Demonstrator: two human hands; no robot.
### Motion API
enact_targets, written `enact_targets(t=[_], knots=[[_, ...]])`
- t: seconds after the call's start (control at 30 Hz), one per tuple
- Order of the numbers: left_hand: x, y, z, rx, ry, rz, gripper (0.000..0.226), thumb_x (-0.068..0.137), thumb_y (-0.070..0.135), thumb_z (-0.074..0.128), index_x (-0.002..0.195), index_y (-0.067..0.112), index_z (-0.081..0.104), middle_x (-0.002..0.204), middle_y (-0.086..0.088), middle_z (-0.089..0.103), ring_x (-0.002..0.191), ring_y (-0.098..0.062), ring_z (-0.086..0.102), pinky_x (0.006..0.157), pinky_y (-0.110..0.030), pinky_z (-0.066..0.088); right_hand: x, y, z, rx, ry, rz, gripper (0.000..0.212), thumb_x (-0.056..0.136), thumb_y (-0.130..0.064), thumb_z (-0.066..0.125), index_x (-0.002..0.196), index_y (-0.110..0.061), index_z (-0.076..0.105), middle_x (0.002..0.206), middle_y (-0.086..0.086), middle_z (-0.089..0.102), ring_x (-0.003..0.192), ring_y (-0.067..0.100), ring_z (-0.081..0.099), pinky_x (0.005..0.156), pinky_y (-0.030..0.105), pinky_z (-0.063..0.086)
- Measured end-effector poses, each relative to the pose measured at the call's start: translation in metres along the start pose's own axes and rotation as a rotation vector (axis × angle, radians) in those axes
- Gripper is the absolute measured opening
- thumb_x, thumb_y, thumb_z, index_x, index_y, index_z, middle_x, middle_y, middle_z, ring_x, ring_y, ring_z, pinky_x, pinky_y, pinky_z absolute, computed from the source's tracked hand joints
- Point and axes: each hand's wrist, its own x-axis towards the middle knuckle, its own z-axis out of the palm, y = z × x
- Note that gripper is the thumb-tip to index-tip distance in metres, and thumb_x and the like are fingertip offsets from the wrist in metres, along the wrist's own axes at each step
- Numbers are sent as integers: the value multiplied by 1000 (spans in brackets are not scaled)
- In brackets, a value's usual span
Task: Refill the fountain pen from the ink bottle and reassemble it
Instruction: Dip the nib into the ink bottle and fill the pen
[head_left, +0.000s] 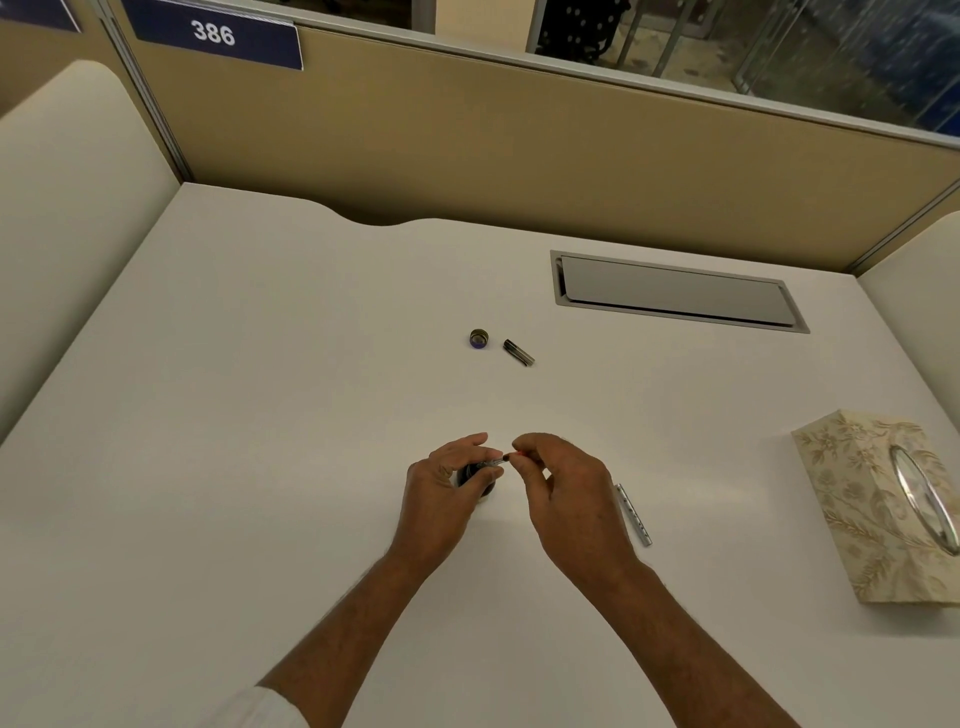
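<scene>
White sleeve (260, 706) at bottom edge, both forearms run up to frame centre. Left hand (447, 488) is wrapped round the ink bottle (475, 480) standing on the white surface (260, 415), fingers (467, 447) closed on it and also pinching the slim pen section w/ converter (494, 461), which lies roughly level over the bottle mouth. Right hand (566, 488) has thumb & forefinger pinched shut on the reddish end knob (519, 454) of that converter; other fingers loosely curled. Whether the nib is in the ink can't tell, hidden by the left hand.

Bottle cap (479, 339) and pen cap (518, 352) lie just beside each other above centre, well apart from the hands. Silver pen barrel (634, 514) lies just right of the right hand. Tissue box (883, 509) at right edge.

Step, prob.: working the converter knob to draw ink. Next needs a slow twist w/ the bottle held steady, then a nib wipe, then barrel & cap back on
</scene>
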Motion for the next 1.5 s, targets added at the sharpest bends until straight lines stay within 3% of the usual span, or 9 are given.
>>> enact_targets(t=[0.27, 0.33, 0.47, 0.7, 0.8, 0.97, 1.13, 1.3, 1.5], knots=[[1, -6, 1, 111, 11, 17, 16, 88, 12, 75, 102, 18, 80, 128, 1, 71, 117, -5, 62, 88, 5, 39, 1, 2, -2, -78, -20, 0, 20, 97, -27, 65, 79, -19, 60, 64, -5, 61, 59, 15, 56, 53, 28, 48], [0, -7, 0, 129, 11, 18, 16, 88, 13, 75, 103, 18, 80, 129, 1, 71, 116, -5, 62, 87, 6, 38, 2, 2, -4, -92, -39, 14, 21, 96, -33, 65, 80, -21, 62, 65, -5, 62, 60, 14, 58, 55, 28, 49], [-1, -7, -1, 127, -9, 20, 18, 89, 13, 74, 105, 18, 80, 130, 3, 69, 122, -6, 61, 89, 4, 38, 0, 1, -9, -5, -78, 11, 13, 96, -27, 66, 106, -20, 69, 88, -9, 72, 80, 10, 66, 72, 25, 55], [1, -8, -2, 111, -49, 23, 20, 89, 14, 75, 107, 21, 79, 124, 9, 71, 125, 1, 58, 101, -7, 41, -1, 6, -6, -30, -53, -15, 13, 97, -24, 64, 86, -19, 66, 74, -7, 67, 67, 14, 60, 62, 29, 51], [1, -8, -3, 128, -68, 31, 20, 88, 13, 75, 107, 19, 79, 118, 20, 69, 121, 8, 56, 95, 1, 37, -2, 6, -6, -69, -31, -19, 22, 97, -30, 65, 77, -21, 59, 63, -5, 60, 59, 17, 56, 54, 30, 47], [5, -9, -6, 146, -108, 25, 21, 89, 13, 75, 109, 20, 79, 123, 14, 69, 124, 7, 55, 94, 5, 35, -1, 7, -6, -78, -18, 36, 26, 97, -37, 63, 75, -23, 57, 61, -3, 60, 59, 17, 57, 55, 37, 50], [5, -6, -7, 152, -128, 10, 20, 89, 14, 75, 106, 23, 79, 116, 21, 65, 113, 16, 56, 90, 4, 39, -5, 8, -7, 10, -53, 42, 7, 95, -28, 66, 96, -22, 68, 82, -10, 69, 77, 11, 65, 71, 33, 56], [8, -7, -8, 167, -159, 23, 19, 89, 13, 75, 105, 19, 79, 108, 23, 66, 105, 31, 51, 83, 7, 36, -7, 11, -6, 59, -40, 55, 5, 96, -20, 66, 95, -18, 70, 84, -8, 71, 78, 11, 65, 72, 32, 55], [16, -4, -12, 215, -200, -13, 17, 88, 17, 76, 103, 25, 80, 124, 10, 70, 111, 17, 56, 84, 9, 32, -6, 13, -4, 2, -37, 50, 19, 97, -32, 64, 83, -20, 64, 70, -5, 65, 65, 15, 60, 61, 34, 51]])
